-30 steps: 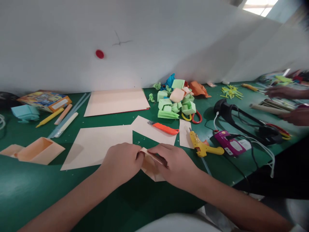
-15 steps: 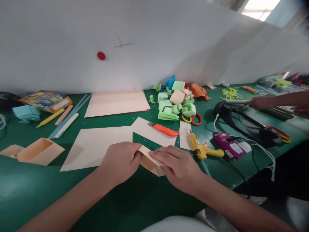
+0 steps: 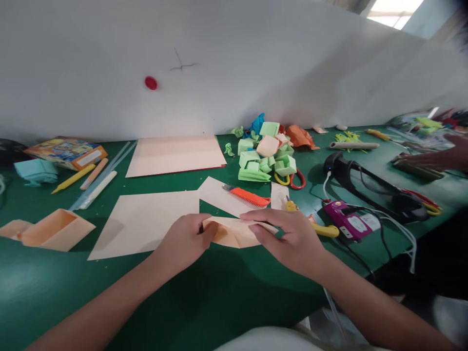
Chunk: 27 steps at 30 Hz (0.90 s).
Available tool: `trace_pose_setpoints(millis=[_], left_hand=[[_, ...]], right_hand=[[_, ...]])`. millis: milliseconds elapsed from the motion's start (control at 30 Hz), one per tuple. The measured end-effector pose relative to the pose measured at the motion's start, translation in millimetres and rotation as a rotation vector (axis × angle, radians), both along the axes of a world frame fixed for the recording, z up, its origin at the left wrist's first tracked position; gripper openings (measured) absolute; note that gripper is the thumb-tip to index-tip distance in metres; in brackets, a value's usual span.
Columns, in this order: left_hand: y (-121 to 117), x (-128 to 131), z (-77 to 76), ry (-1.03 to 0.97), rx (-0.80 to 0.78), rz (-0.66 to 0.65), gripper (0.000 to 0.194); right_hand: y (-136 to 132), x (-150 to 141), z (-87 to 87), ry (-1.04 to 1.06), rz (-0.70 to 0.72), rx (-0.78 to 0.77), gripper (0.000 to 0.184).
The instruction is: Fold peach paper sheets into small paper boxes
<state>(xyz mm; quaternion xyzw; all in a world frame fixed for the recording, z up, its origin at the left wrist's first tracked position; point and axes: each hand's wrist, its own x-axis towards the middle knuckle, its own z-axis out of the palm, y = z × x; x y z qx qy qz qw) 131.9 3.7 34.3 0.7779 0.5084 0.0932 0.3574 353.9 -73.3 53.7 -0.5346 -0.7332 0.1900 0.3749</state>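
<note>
A piece of folded peach paper [image 3: 234, 234] is stretched between my two hands above the green table. My left hand [image 3: 190, 239] pinches its left end between thumb and fingers. At the other end, my right hand [image 3: 285, 239] grips the paper, thumb below and fingers on top. Just beyond lie flat peach sheets [image 3: 146, 219] and an orange utility knife [image 3: 248, 196]. A yellow glue gun [image 3: 325, 230] is partly hidden behind my right hand. To the left sits a folded peach paper box [image 3: 60, 231].
Folded green and peach paper boxes [image 3: 268, 146] are heaped by the wall near scissors [image 3: 298, 179]. On the right are a purple power adapter [image 3: 349, 222] with cables and a black headset [image 3: 369, 190]. Another person's hand [image 3: 455, 148] reaches in at far right. Glue sticks [image 3: 98, 190] lie left.
My right hand has moved right and slightly up, and the paper is now spread wider between my hands. The other person's hand has let go of a pale roll and drawn back right.
</note>
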Motion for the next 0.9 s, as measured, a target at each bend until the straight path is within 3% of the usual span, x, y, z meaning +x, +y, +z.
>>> trace_pose_setpoints(millis=[133, 267, 400, 533, 667, 900], left_hand=[[1, -3, -7.9, -0.126, -0.13, 0.015, 0.048], [0, -6, -13.3, -0.104, -0.259, 0.003, 0.052], [-1, -5, -15.6, -0.201, -0.387, -0.023, 0.043], [-2, 1, -14.2, -0.338, -0.559, 0.051, 0.039], [-3, 3, -11.1, -0.354, -0.558, 0.112, 0.041], [-4, -5, -6.9, -0.41, -0.582, -0.025, 0.055]], right_hand=[[10, 0, 8.2, 0.016, -0.003, -0.072, 0.022], [19, 3, 13.9, 0.018, -0.019, -0.055, 0.023], [22, 5, 16.3, 0.021, -0.027, -0.039, 0.023], [23, 3, 16.1, 0.018, -0.013, -0.043, 0.022], [24, 2, 15.9, 0.022, -0.004, -0.026, 0.023], [27, 4, 14.9, 0.02, 0.001, 0.134, 0.024]])
